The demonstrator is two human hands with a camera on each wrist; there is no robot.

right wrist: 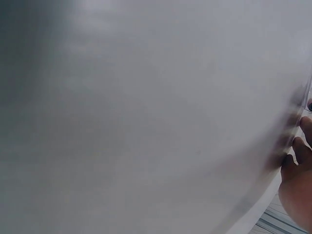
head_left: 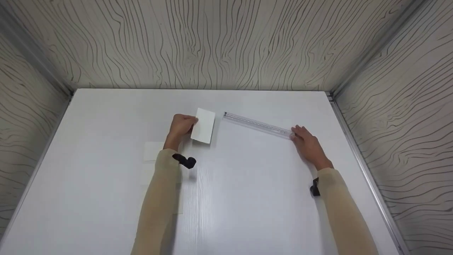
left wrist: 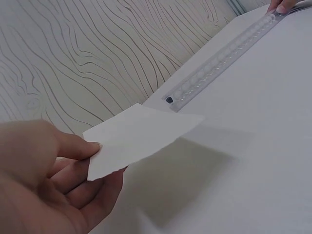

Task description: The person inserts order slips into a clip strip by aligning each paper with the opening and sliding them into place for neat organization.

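A white rectangular piece of paper [head_left: 203,125] is pinched between the thumb and fingers of my left hand [head_left: 181,124], tilted and held above the table. In the left wrist view the paper [left wrist: 139,136] shows a slightly ragged near edge and casts a shadow below. A clear plastic ruler [head_left: 258,124] slants across the table's far part, its left end close to the paper but apart from it. My right hand [head_left: 308,144] grips the ruler's right end. The right wrist view catches only some fingers [right wrist: 302,151] at its right edge.
Pale paper pieces [head_left: 152,151] lie in a column on the white table [head_left: 247,198], partly hidden under my left forearm. Wood-grain panels [head_left: 212,42] rise behind and at both sides. A metal rail [head_left: 368,177] runs along the right edge.
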